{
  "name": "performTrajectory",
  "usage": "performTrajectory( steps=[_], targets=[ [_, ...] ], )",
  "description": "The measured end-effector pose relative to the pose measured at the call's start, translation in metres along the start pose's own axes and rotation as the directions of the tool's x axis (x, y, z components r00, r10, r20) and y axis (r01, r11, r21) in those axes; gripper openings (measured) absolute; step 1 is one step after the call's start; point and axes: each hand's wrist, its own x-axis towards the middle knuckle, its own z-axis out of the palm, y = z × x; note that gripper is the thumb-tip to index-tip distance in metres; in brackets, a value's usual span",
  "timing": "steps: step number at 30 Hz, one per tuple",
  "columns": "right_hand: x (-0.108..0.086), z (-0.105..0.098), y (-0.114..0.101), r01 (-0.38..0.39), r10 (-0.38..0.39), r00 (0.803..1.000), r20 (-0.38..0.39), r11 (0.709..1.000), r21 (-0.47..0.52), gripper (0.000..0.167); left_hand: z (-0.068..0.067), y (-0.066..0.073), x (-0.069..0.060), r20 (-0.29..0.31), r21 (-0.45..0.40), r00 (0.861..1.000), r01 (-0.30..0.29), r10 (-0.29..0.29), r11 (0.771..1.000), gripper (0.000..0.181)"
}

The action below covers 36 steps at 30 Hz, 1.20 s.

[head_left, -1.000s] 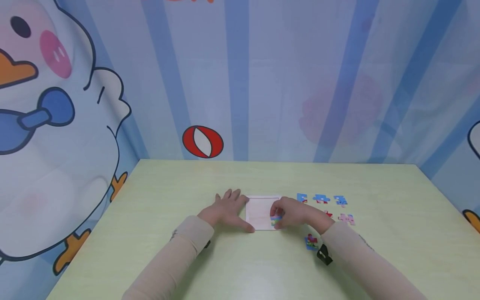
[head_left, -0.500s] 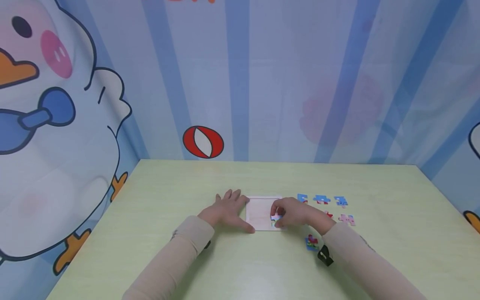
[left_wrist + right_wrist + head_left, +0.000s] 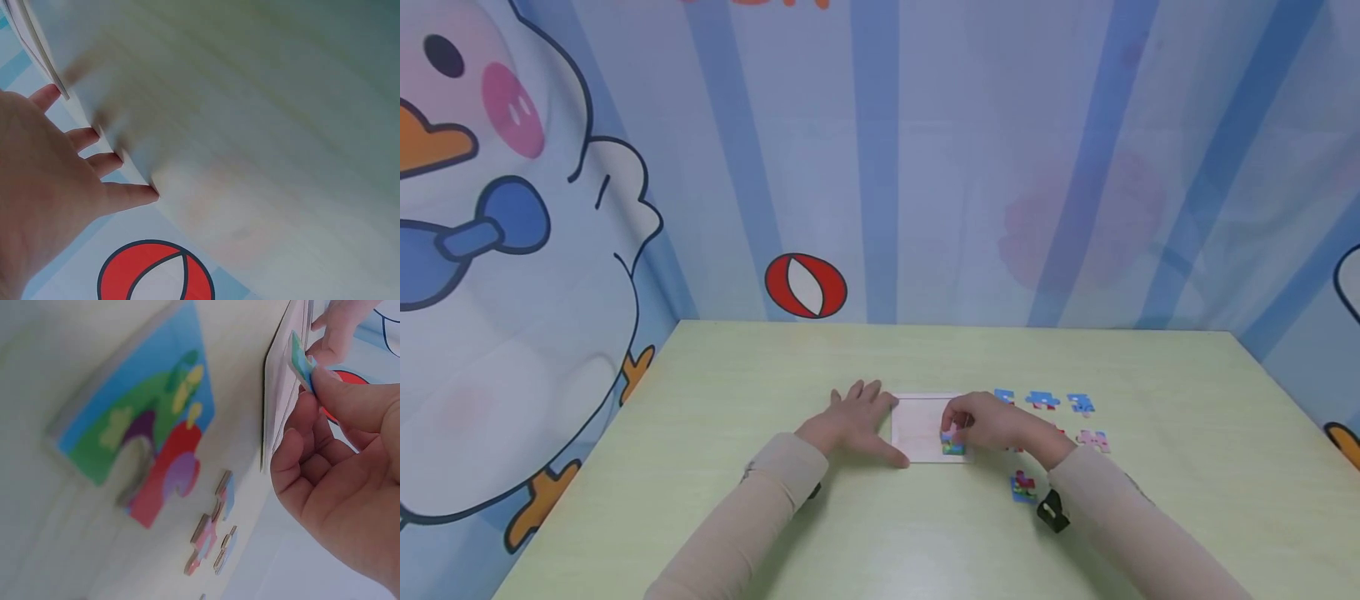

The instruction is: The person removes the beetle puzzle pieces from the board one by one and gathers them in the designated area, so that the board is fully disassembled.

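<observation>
A shallow white puzzle tray point(image 3: 917, 427) lies on the table. My left hand point(image 3: 852, 421) rests with spread, straight fingers at its left side, thumb near the lower left corner. Over the tray's lower right corner, my right hand point(image 3: 991, 422) pinches a jigsaw piece point(image 3: 952, 447) with blue, green and pink on it. In the right wrist view that held piece point(image 3: 301, 362) stands tilted between thumb and fingers, beside the tray point(image 3: 284, 381); whether it touches the tray I cannot tell. The left wrist view shows the left fingers point(image 3: 128, 197) against the table surface.
Several loose jigsaw pieces lie right of the tray, among them a blue one point(image 3: 1042, 400), another blue one point(image 3: 1082, 404) and a pink one point(image 3: 1093, 440). Nearer me lies a blue, green and red piece point(image 3: 1022, 487). A printed curtain point(image 3: 955, 167) hangs behind the table.
My right thumb and fingers have shifted slightly on the held piece, so more of its lower part shows. The left hand stays in place at the tray's side.
</observation>
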Motion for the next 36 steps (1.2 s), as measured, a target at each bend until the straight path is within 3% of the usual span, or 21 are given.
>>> performTrajectory(
  steps=[11,21,36],
  targets=[
    [-0.029,-0.026,0.009,0.162,-0.161,0.987,-0.019,0.987,0.023,0.006,0.003,0.000,0.000,0.001,0.000,1.000,-0.009,0.009,1.000,0.096],
    [-0.077,-0.052,0.026,0.122,-0.117,0.992,-0.045,0.984,0.128,0.010,0.002,-0.002,0.000,-0.004,0.003,1.000,-0.009,0.009,1.000,0.096],
    [-0.128,-0.064,0.068,0.083,-0.085,0.996,0.014,0.990,0.110,0.013,0.001,0.000,-0.002,0.000,-0.013,1.000,-0.009,0.009,1.000,0.095]
  ],
)
